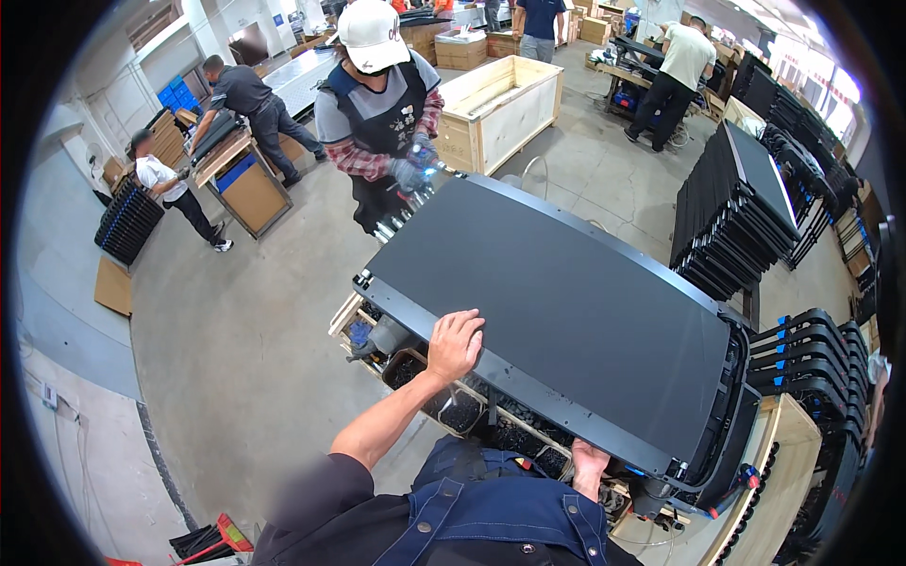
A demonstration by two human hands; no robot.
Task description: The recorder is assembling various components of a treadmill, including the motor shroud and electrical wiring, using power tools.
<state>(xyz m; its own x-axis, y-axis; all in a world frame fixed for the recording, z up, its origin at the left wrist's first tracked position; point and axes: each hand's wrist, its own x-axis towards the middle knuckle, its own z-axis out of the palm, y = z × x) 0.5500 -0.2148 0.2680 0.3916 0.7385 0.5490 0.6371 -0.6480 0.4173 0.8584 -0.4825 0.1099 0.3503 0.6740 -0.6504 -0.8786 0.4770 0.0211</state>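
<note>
A long treadmill base (566, 311) with a flat black belt and dark side rails lies across the bench in front of me. My left hand (456, 344) rests on its near rail, fingers lying over the belt's edge. Farther right along the same rail, my right hand (589, 462) holds the base from below, with its fingertips hidden under the rail. At the far left end stands a co-worker in a white cap (375, 36), whose gloved hands (415, 170) hold a tool against the end of the base.
Under the near rail are bins of small dark parts (461, 412). A wooden crate (500, 108) stands behind the base. Stacked black panels (731, 203) and curved black frames (812, 358) fill the right side. A red broom (226, 536) lies at lower left. Other people work farther back.
</note>
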